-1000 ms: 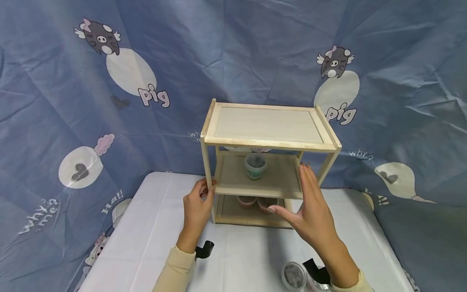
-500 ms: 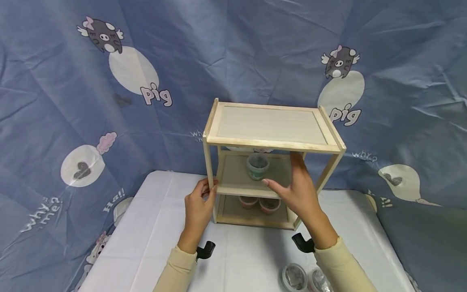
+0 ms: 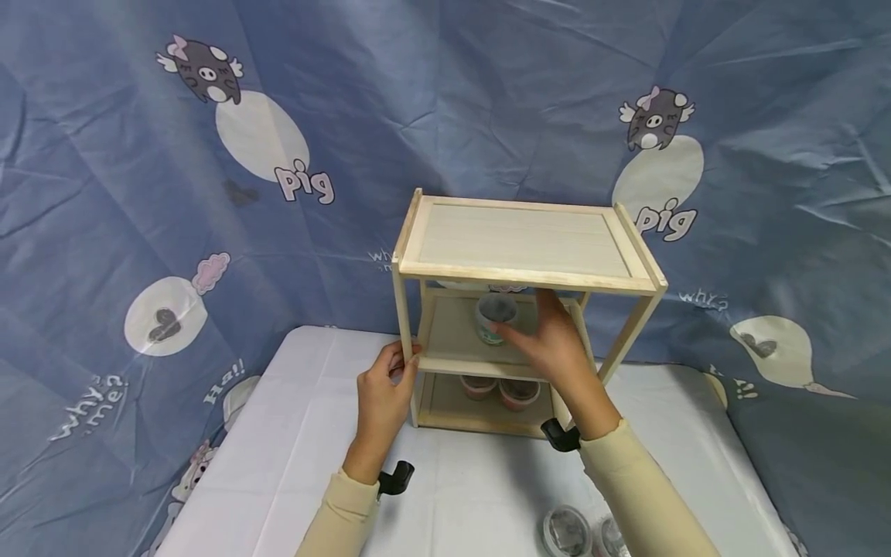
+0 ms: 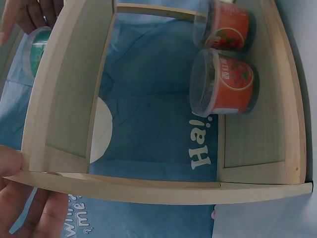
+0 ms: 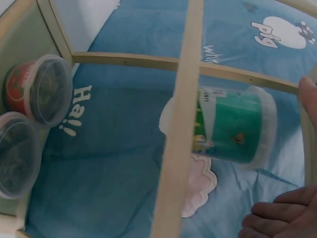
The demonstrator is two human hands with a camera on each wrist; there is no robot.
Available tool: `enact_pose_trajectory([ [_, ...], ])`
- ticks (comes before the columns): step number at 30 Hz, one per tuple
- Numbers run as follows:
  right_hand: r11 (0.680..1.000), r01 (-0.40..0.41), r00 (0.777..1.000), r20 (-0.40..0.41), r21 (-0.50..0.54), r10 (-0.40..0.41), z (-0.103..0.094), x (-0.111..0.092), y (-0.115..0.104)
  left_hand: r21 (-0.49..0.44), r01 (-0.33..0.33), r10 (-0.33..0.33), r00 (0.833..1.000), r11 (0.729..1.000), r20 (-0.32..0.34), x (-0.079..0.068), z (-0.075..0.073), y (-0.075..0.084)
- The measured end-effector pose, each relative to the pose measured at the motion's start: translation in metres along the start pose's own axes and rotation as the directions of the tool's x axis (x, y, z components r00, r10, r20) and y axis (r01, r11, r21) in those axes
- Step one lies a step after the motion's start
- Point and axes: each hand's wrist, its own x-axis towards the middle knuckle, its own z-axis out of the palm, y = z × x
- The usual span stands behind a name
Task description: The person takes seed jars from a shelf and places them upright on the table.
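The left hand grips the near left post while the right hand, spread and empty, seems mid-reach, needing to close round the green cup on the middle shelf.

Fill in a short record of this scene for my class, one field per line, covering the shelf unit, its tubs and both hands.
Shelf unit: wooden, on a white-covered table
Middle shelf: green tub, upright
Bottom shelf: two red tubs, clear-lidded, side by side
Left hand: grips the front left post
Right hand: above the middle shelf, beside the green tub; contact unclear
Table front: two clear-topped tubs, near the right sleeve
Backdrop: blue cloth with pig prints
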Motion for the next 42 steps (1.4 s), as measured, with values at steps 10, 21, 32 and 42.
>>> enact_pose_trajectory([
  [10,0.989,-0.139,0.985,0.094,-0.04,0.142,0.012,0.004,0.003,0.001,-0.02,0.02,1.0,1.0,0.004,-0.003,0.002,0.0],
  [21,0.991,-0.116,0.99,0.07,-0.067,0.12,0.018,0.006,0.0,0.019,-0.026,0.026,1.0,0.999,0.002,-0.002,0.003,0.002],
  [32,0.997,-0.063,0.998,0.027,-0.045,0.065,0.018,0.002,-0.002,0.036,-0.034,0.034,0.999,0.999,0.002,-0.003,0.002,0.001],
  [42,1.0,-0.02,0.999,-0.026,-0.024,0.02,0.0,-0.008,-0.014,0.029,-0.023,0.023,1.0,0.999,0.005,0.001,0.0,-0.001],
])
